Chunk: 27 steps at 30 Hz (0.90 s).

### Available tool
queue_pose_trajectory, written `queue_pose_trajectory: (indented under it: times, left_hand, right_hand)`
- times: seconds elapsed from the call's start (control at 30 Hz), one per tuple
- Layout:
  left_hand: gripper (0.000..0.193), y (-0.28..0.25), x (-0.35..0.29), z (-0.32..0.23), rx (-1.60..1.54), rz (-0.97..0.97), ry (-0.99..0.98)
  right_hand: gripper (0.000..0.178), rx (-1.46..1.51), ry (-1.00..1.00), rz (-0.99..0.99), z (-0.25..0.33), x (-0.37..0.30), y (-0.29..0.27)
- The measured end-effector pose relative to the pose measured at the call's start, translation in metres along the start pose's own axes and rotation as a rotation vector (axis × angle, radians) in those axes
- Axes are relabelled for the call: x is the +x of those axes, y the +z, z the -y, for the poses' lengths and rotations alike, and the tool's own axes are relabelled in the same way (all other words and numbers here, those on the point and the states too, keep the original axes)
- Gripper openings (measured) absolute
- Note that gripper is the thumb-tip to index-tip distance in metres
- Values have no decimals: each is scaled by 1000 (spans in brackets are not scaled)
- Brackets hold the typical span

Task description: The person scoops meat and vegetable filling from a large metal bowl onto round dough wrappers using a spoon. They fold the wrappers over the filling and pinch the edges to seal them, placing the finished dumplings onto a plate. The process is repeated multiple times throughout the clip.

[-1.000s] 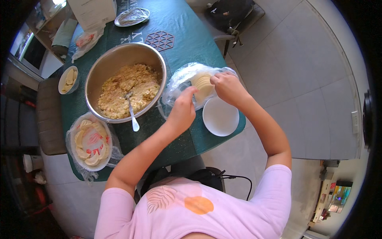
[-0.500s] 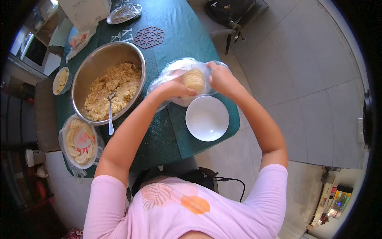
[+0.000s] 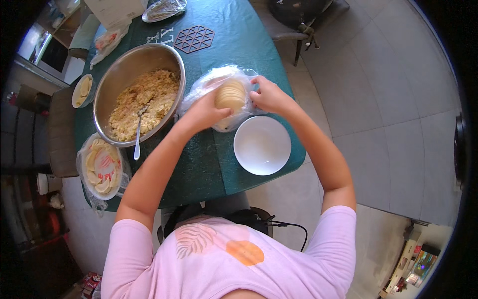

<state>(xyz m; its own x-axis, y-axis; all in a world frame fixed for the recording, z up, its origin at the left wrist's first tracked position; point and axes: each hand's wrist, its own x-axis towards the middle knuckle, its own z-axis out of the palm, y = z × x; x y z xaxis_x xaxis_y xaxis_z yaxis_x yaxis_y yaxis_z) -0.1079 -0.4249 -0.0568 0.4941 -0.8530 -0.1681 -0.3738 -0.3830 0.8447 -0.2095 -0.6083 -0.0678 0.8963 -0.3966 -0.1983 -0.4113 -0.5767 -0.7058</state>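
A stack of round, pale dumpling wrappers sits in a clear plastic bag on the table. My left hand is closed around the near left side of the stack, thumb along its front. On the other side, my right hand pinches the bag's right edge between bent fingers. Just in front of both stands a white bowl with nothing visible in it. To the left is a large steel basin of chopped filling, with a spoon leaning in it.
A plastic-covered plate at the table's left edge bears several folded dumplings. Behind it stands a small bowl with pale pieces. A hexagonal trivet, a wrapped dish and a white box lie farther back.
The wrapper stack and bag have shifted slightly left, with my left hand still on them. My right hand has come a little lower at the bag's edge. The whole view has shifted slightly.
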Motion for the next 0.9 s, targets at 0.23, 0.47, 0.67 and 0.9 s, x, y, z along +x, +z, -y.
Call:
queue_pose_trajectory:
  times: [0.23, 0.47, 0.67, 0.9]
  left_hand:
    - [27, 26, -48, -7, 350, -487, 444]
    - [8, 30, -63, 6, 443, -309, 488]
    - [20, 29, -45, 4, -42, -360, 209]
    - [40, 19, -3, 43, -409, -467, 0]
  right_hand:
    - [43, -109, 21, -16, 6, -20, -9]
    - [16, -433, -365, -294, 19, -39, -13]
    - [15, -169, -553, -109, 41, -43, 5]
    - [13, -289, -561, -147, 51, -39, 20]
